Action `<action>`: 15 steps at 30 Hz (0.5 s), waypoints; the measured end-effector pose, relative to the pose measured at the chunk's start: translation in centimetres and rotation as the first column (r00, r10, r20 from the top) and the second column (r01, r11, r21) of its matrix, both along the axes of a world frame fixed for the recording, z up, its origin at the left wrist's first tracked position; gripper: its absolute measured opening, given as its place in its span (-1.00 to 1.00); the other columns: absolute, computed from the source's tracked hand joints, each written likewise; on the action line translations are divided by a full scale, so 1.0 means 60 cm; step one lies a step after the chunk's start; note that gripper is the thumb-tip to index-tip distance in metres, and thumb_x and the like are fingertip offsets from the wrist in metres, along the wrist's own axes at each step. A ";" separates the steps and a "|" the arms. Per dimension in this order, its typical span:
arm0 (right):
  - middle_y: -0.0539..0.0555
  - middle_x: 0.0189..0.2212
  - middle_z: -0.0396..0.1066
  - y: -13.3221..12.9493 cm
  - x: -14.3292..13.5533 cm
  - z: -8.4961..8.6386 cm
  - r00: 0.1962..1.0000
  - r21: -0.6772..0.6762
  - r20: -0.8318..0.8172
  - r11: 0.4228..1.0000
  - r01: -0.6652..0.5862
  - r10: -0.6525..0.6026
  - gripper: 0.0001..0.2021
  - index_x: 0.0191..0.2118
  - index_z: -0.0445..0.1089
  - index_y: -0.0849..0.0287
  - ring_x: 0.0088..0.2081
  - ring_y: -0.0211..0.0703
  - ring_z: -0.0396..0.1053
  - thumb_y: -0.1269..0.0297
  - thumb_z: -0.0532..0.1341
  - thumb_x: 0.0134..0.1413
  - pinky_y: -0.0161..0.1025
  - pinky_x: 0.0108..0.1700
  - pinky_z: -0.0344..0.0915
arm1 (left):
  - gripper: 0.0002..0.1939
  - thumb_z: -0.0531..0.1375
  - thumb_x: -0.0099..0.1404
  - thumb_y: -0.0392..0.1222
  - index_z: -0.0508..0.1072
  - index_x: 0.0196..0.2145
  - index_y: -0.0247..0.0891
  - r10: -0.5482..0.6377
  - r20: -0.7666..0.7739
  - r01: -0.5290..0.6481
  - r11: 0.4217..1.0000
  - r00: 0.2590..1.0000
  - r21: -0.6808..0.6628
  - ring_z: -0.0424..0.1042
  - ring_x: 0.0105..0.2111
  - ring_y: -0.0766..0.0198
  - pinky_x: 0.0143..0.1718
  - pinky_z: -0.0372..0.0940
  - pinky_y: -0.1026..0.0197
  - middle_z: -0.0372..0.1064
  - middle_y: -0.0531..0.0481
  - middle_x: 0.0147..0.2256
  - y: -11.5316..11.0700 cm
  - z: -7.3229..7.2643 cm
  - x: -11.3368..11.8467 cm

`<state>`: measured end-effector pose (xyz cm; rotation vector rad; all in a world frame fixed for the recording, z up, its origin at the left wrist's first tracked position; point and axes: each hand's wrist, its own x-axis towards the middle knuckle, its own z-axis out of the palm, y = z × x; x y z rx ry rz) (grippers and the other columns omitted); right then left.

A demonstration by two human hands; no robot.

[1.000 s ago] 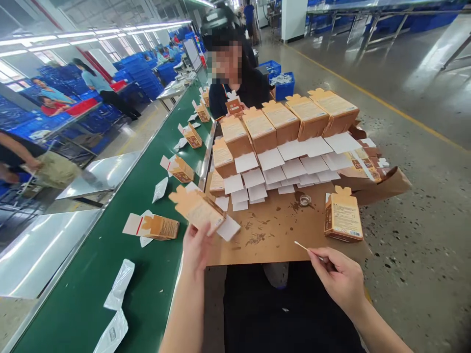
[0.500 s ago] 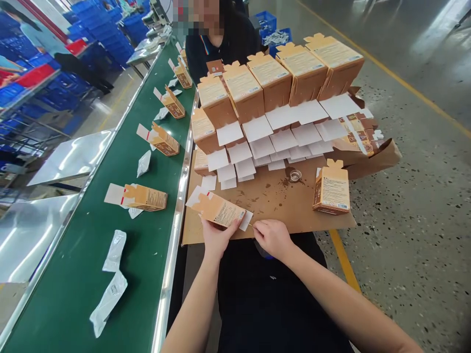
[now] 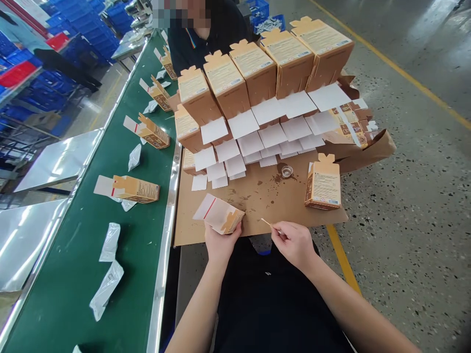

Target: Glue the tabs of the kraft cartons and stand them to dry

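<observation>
The left hand (image 3: 222,241) grips a small box (image 3: 220,215) from its near side, thumb against its right end and the other fingers mostly hidden; the box is held tilted above the near left part of the bench (image 3: 265,208), its white flap (image 3: 202,206) pointing towards the left edge, probably so that it stays unbent. The right hand (image 3: 293,243) pinches a thin swab (image 3: 267,222) between thumb and forefinger near its end, perhaps for fine control, its tip aimed at the box but apart from it. A small clear dish (image 3: 287,171) sits towards the middle of the bench, seemingly to be within easy reach of the swab. The stacked boxes (image 3: 253,63) fill the far side, white flaps facing the near edge, likely so that none is covered; a lone box (image 3: 323,185) stands by the near right corner. Both forearms reach over the near edge, the left rising steeply, the right slanting inwards with its wrist nearly straight and knuckles uppermost.
</observation>
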<state>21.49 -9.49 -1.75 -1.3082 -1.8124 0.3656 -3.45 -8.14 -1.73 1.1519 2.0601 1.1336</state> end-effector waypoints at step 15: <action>-0.09 -0.60 0.43 -0.022 -0.006 0.029 0.985 -0.013 -0.172 1.000 -0.021 0.019 -0.68 -0.37 0.56 0.00 -0.60 -0.26 0.35 0.33 0.29 0.51 -0.29 -0.46 0.34 | -0.22 0.72 -0.06 0.07 0.59 0.06 -0.16 0.015 0.100 -0.022 0.997 0.995 0.071 0.69 0.21 -0.42 0.29 0.58 -0.39 0.73 -0.31 0.06 0.019 -0.007 -0.047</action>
